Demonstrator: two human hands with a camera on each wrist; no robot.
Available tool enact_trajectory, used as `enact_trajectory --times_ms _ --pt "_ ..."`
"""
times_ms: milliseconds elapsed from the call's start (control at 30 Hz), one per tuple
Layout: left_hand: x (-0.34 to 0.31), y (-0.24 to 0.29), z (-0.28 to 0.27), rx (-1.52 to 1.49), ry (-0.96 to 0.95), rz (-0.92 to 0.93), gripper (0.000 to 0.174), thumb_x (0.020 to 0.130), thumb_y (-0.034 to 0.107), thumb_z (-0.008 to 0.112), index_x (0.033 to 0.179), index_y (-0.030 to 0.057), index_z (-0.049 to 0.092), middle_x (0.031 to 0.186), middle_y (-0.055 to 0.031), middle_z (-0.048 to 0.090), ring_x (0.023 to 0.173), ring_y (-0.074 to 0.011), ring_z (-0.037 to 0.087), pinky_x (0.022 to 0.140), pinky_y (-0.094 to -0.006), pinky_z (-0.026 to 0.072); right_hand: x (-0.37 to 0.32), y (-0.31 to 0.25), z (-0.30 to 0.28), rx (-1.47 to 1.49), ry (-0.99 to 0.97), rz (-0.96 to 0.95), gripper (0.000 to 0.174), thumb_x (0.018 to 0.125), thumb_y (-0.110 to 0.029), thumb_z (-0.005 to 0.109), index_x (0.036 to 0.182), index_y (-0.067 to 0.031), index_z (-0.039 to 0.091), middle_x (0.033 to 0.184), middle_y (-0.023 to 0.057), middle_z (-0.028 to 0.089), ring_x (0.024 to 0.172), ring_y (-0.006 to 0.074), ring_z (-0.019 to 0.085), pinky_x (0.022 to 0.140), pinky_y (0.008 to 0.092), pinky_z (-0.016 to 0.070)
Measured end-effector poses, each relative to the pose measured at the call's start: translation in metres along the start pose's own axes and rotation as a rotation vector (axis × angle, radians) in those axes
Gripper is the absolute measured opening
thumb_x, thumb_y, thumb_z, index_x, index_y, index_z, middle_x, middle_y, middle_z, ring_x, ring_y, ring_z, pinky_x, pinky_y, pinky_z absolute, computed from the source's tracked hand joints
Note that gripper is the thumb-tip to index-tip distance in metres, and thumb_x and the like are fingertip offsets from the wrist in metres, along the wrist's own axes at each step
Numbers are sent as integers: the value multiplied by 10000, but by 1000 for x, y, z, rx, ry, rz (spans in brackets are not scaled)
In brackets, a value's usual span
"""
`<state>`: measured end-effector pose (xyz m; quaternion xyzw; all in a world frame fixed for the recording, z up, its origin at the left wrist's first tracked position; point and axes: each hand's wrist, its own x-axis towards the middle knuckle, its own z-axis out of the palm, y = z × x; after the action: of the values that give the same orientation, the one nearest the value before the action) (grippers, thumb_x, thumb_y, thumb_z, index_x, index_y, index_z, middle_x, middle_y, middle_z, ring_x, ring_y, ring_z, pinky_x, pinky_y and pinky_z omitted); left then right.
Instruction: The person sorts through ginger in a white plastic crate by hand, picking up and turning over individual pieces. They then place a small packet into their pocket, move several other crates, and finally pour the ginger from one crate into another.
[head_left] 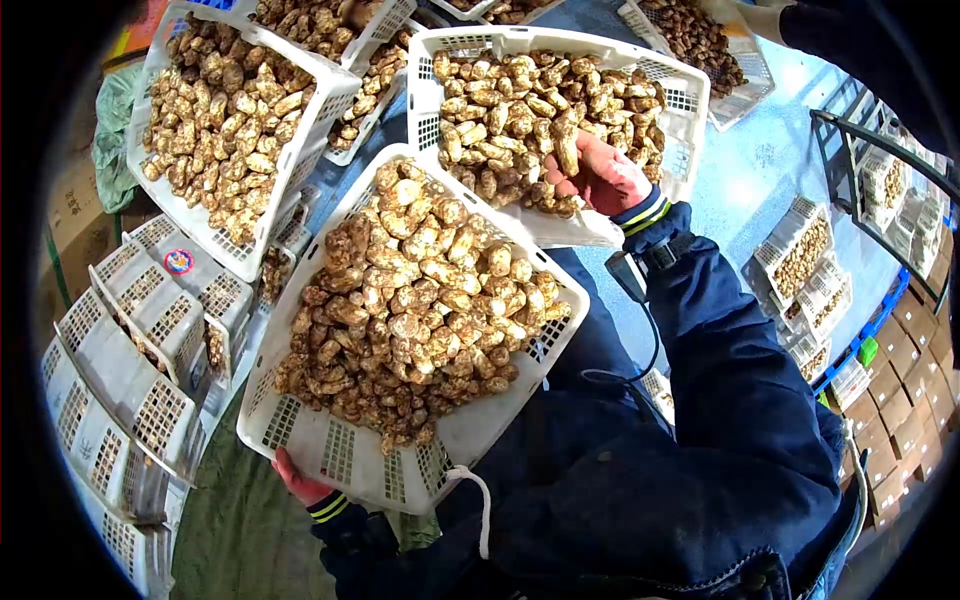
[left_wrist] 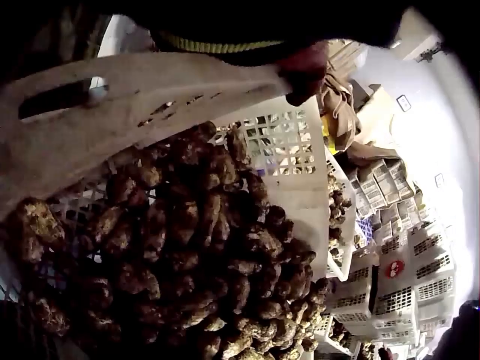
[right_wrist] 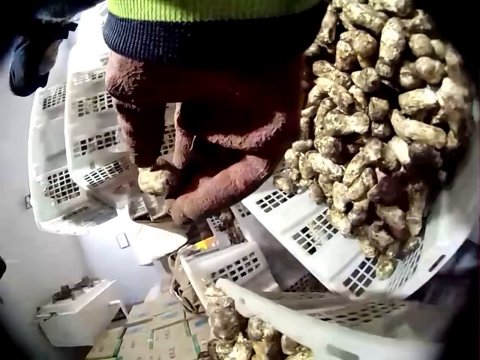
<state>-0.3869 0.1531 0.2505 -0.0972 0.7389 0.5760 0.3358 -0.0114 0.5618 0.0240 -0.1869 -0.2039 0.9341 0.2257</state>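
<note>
A white perforated crate (head_left: 330, 462) heaped with stubby, earth-flecked mushrooms (head_left: 410, 300) slants across the front of the person in the head view. The left hand (head_left: 300, 483) grips its lower left corner; in the left wrist view that hand (left_wrist: 306, 71) shows dark at the crate's rim (left_wrist: 187, 86). Over a second crate (head_left: 688, 130) of mushrooms, behind the first, is the right hand (head_left: 612, 182). Its thumb and fingers pinch a mushroom (right_wrist: 156, 180), whose pale end shows between the fingertips in the right wrist view.
Another full crate (head_left: 300, 170) stands at upper left, with stacked crates (head_left: 160, 410) below it. Further crates of mushrooms (head_left: 690, 40) line the back. On the right are a dark metal frame (head_left: 850, 150), small crates (head_left: 800, 255) and brown cartons (head_left: 900, 400). A cable hangs from the right wrist.
</note>
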Motion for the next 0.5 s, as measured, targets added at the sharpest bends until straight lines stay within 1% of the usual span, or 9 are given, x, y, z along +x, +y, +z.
enact_trajectory --times_ms 67,100,133,233,267,333,400,467,500 --pt "-2 1 2 20 14 -1 481 891 308 452 1300 68 373 1226 -146 503 1086 -328 518 909 -490 438 5 -8 33 -142 100 -53 462 803 -428 607 1020 -28 527 957 87 527 761 128 474 680 245 388" --pt "-5 3 13 12 -6 5 454 892 280 458 1283 63 383 1201 -136 517 1056 -303 536 899 -459 450 15 -9 27 -272 -37 -26 405 822 -393 591 973 -20 543 895 77 557 758 118 488 697 233 391" --pt "-7 4 18 2 -25 13 427 893 251 464 1267 58 392 1176 -126 532 1025 -279 555 888 -429 462 20 -18 30 -359 -16 70 381 832 -368 599 952 -10 550 865 82 593 767 120 538 724 249 429" --pt "-2 3 5 -20 5 -13 433 895 247 462 1277 58 387 1180 -126 532 1023 -281 555 888 -434 461 25 -2 32 -160 189 50 403 818 -339 634 1006 7 551 891 105 617 725 135 568 686 268 472" --pt "-2 2 2 -23 4 -13 433 895 247 462 1277 58 387 1180 -126 532 1023 -281 555 888 -434 461 23 0 26 -152 140 35 391 845 -319 600 1051 9 547 905 114 621 756 163 596 690 279 490" --pt "-6 3 16 -25 -29 -11 428 899 251 455 1275 56 393 1185 -126 531 1025 -279 554 890 -437 459 17 0 32 -63 326 161 380 876 -331 545 1087 -14 530 971 137 611 820 201 615 683 308 507" --pt "1 -2 -2 -53 -57 -37 483 886 301 465 1292 53 380 1224 -140 503 1076 -307 519 924 -471 423 10 2 18 159 189 170 314 894 -241 516 1068 20 536 1003 187 612 889 298 632 728 394 543" --pt "3 -4 -15 -77 -80 -59 541 872 350 476 1309 50 366 1263 -154 474 1126 -335 483 957 -505 388 7 13 11 541 3 121 284 906 -172 469 1092 38 512 1040 229 585 870 335 632 732 410 547" --pt "3 -4 -14 -112 -42 -82 544 871 356 477 1309 52 370 1265 -147 475 1124 -329 486 956 -499 390 2 15 15 681 67 168 299 903 -129 440 1142 47 471 1080 267 550 901 363 616 770 431 532"
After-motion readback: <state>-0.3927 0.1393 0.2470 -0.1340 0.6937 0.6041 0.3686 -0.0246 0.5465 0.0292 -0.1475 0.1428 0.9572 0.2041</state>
